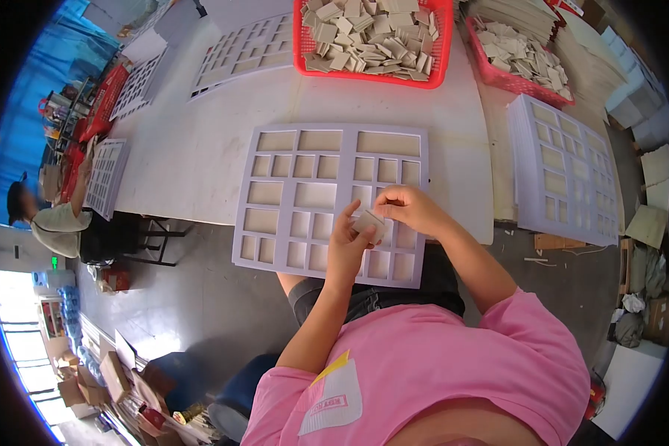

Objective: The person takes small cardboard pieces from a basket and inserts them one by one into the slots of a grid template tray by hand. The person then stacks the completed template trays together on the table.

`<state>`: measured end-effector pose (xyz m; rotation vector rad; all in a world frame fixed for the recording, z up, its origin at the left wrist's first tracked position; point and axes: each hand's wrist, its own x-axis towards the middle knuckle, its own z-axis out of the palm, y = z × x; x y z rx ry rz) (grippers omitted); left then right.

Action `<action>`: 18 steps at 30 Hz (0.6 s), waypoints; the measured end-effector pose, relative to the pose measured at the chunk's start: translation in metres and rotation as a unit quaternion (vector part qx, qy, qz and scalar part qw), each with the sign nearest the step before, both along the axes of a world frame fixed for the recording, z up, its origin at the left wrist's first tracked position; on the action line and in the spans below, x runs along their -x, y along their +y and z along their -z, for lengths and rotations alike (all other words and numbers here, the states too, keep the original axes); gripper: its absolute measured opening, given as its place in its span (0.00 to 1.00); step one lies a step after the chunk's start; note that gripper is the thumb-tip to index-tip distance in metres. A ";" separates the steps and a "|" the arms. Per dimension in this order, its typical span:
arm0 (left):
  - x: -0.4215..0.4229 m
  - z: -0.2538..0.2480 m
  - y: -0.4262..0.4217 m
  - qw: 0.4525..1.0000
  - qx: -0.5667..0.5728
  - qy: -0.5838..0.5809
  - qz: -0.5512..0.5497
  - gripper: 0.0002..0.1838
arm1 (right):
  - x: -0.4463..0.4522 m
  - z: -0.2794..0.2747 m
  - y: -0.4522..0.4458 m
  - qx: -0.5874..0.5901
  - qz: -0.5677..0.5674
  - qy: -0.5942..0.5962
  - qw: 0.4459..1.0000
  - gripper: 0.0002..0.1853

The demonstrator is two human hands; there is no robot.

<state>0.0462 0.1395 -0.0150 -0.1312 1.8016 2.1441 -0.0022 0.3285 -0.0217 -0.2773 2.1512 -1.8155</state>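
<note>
A lavender frame board (345,189) with many rectangular openings lies in front of me, its near edge over my lap. Most of its openings show a beige-grey surface; a few look whiter. Over its lower right part my left hand (347,245) is closed around a few small grey cardboard pieces (367,222), thumb on top. My right hand (412,210) is at the upper right edge of these pieces, its thumb and forefinger pinched at a piece's edge. Its other fingers are curled.
A red basket (447,56) of cardboard pieces stands at the table's far side, with a second pink-red basket (490,73) to its right. Stacked frame boards (524,163) lie at the right. More boards (245,48) lie far left. Another person (59,227) sits at the left.
</note>
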 end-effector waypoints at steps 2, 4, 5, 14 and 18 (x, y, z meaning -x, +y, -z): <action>0.000 0.006 -0.002 1.000 0.015 0.009 0.002 0.27 | -0.001 -0.010 -0.001 0.010 -0.020 -0.024 0.999 0.07; 0.000 0.009 -0.003 1.000 0.017 0.000 -0.007 0.22 | 0.004 -0.020 0.002 0.011 -0.040 -0.045 0.998 0.05; 0.000 0.011 -0.003 1.000 0.017 -0.004 -0.012 0.20 | 0.003 -0.022 0.001 0.001 -0.046 -0.034 0.998 0.05; 0.005 0.021 -0.012 0.994 -0.024 -0.021 -0.105 0.11 | 0.011 -0.004 0.006 -0.055 0.160 0.078 0.983 0.03; 0.006 0.023 -0.021 0.988 -0.006 0.004 -0.152 0.09 | 0.012 0.009 0.013 -0.081 0.198 0.063 0.975 0.02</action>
